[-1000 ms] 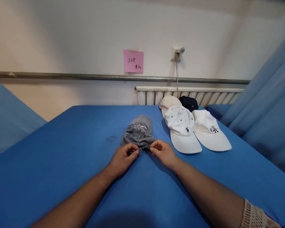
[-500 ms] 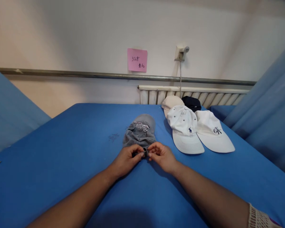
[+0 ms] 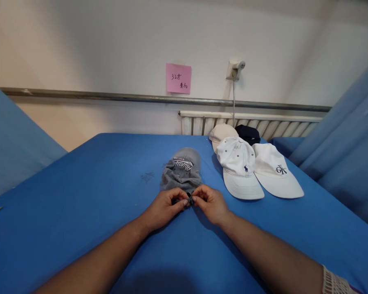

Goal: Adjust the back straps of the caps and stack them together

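A grey baseball cap (image 3: 180,171) with white lettering lies on the blue-covered table, its brim pointing away from me. My left hand (image 3: 168,206) pinches the left part of the back strap (image 3: 190,199) between thumb and fingers. From the other side, my right hand (image 3: 210,203) pinches the strap's right part, so the fingertips of both hands almost meet. Fingers hide most of the strap, and I cannot make out how its two parts join.
To the right sit a white cap with a horse logo (image 3: 237,163), a white cap with lettering (image 3: 274,169), a beige cap (image 3: 221,132) and a dark cap (image 3: 248,132). Blue curtains (image 3: 352,134) hang at both sides. A radiator (image 3: 198,124) stands behind the table (image 3: 88,183).
My fingertips have drawn slightly closer together at the strap, and its small loop shows less. The cap stays in nearly the same place; the view has shifted a little.
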A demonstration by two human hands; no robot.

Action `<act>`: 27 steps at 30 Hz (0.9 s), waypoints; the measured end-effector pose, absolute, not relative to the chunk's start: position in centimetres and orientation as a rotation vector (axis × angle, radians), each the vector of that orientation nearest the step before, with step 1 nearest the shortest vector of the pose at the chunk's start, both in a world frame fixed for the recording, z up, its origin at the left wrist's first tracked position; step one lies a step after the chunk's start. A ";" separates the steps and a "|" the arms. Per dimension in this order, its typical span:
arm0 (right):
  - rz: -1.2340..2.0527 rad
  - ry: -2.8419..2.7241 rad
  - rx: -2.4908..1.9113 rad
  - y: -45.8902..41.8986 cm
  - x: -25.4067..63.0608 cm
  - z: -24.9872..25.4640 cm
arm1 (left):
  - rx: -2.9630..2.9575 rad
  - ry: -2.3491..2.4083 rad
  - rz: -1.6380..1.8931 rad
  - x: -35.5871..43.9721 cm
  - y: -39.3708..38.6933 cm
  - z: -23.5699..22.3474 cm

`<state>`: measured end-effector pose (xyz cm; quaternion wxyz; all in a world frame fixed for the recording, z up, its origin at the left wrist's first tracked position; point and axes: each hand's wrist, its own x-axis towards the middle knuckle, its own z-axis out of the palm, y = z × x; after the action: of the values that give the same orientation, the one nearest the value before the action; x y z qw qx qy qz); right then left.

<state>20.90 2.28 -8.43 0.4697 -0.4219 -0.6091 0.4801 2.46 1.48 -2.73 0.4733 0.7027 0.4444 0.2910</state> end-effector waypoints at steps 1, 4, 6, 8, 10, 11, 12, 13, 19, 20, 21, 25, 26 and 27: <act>1.155 -1.513 -1.045 2.2 20.9 -8.3 | 1.704 1.076 0.712 2.5 1.4 -2.7; 1.173 -1.559 -1.020 1.9 20.8 -8.0 | 1.697 1.070 0.706 2.7 1.3 -2.5; 1.154 -1.601 -1.026 1.8 20.8 -7.9 | 1.710 1.082 0.711 2.7 1.3 -2.5; 1.051 -1.667 -1.076 1.7 21.0 -7.7 | 1.708 1.092 0.736 2.6 1.3 -2.5; 0.934 -1.740 -1.104 1.7 21.2 -7.4 | 1.691 1.100 0.770 2.5 1.4 -2.6; 0.897 -1.782 -1.093 1.7 21.4 -7.3 | 1.681 1.102 0.786 2.5 1.5 -2.7; 0.875 -1.831 -1.067 1.7 21.5 -7.1 | 1.674 1.104 0.801 2.4 1.5 -2.8; 0.863 -1.882 -1.031 1.7 21.7 -7.0 | 1.671 1.105 0.811 2.4 1.5 -2.8; 0.803 -2.119 -0.896 1.4 22.3 -6.8 | 1.678 1.137 0.861 2.4 1.6 -2.7; 0.789 -2.147 -0.894 1.4 22.3 -6.9 | 1.672 1.140 0.866 2.4 1.6 -2.7; 0.771 -2.174 -0.899 1.4 22.3 -7.0 | 1.665 1.139 0.868 2.4 1.6 -2.6; 0.700 -2.235 -0.935 1.6 22.2 -7.3 | 1.651 1.125 0.860 2.4 1.8 -2.8; 0.686 -2.233 -0.941 1.6 22.2 -7.3 | 1.652 1.123 0.857 2.4 1.8 -2.8; 0.677 -2.227 -0.944 1.6 22.2 -7.3 | 1.654 1.124 0.856 2.4 1.8 -2.9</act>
<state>22.16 1.59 -7.31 0.3096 -0.3573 -0.8430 0.2564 2.37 1.85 -2.91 0.4647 0.6734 0.4575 0.3483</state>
